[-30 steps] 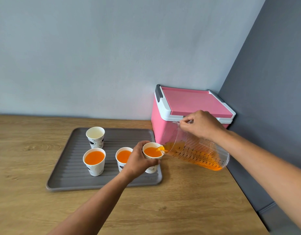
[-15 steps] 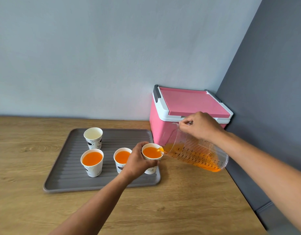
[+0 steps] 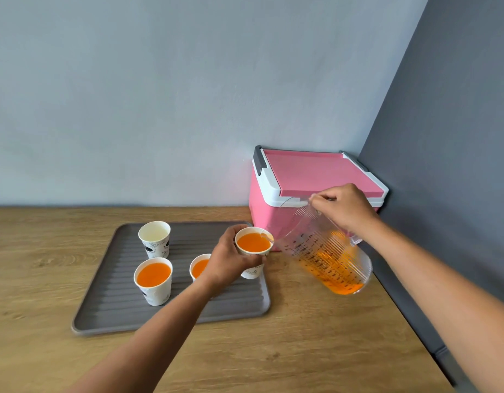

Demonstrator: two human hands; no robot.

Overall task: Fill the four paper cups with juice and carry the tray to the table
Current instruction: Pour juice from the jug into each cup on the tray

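Observation:
A grey ribbed tray lies on the wooden counter. My left hand grips a paper cup full of orange juice at the tray's right edge. My right hand holds the handle of a clear ribbed pitcher, tilted with its spout touching the cup's rim; juice sits low in the pitcher. Two more cups with juice stand on the tray, one at the front left, one partly hidden behind my left hand. An empty white cup stands at the back.
A pink cooler box with a white rim and closed lid stands in the corner behind the pitcher. A dark grey wall closes the right side. The wooden counter stretches left and toward me.
The pitcher has tipped back more upright and the stream into the held cup has thinned. The juice in that cup now stands near the rim. My left hand still holds the cup.

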